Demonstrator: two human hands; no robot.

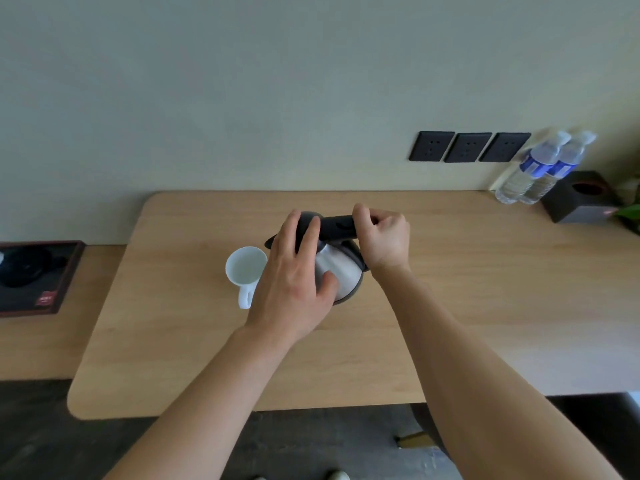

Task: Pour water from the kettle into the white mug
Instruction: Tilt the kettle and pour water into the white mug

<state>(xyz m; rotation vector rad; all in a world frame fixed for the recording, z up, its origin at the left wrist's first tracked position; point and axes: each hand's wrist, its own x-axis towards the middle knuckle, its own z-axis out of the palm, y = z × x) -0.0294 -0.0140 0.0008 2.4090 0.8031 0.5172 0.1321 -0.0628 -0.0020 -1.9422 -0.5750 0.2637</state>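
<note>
A steel kettle (341, 270) with a black lid and black handle is in the middle of the wooden table (450, 306), tilted to the left with its spout over the mug. My right hand (382, 239) is closed around the black handle at the top. My left hand (298, 271) lies flat on the lid and the kettle's side, fingers spread, thumb on the steel body. The white mug (245, 268) stands upright just left of the kettle, its handle pointing toward me. Whether water is flowing cannot be made out.
Two water bottles (540, 168) and a black tissue box (581, 199) stand at the back right by the wall. Three black wall sockets (467, 147) sit above the table. A dark tray (38, 275) with a black item lies on the lower surface at left.
</note>
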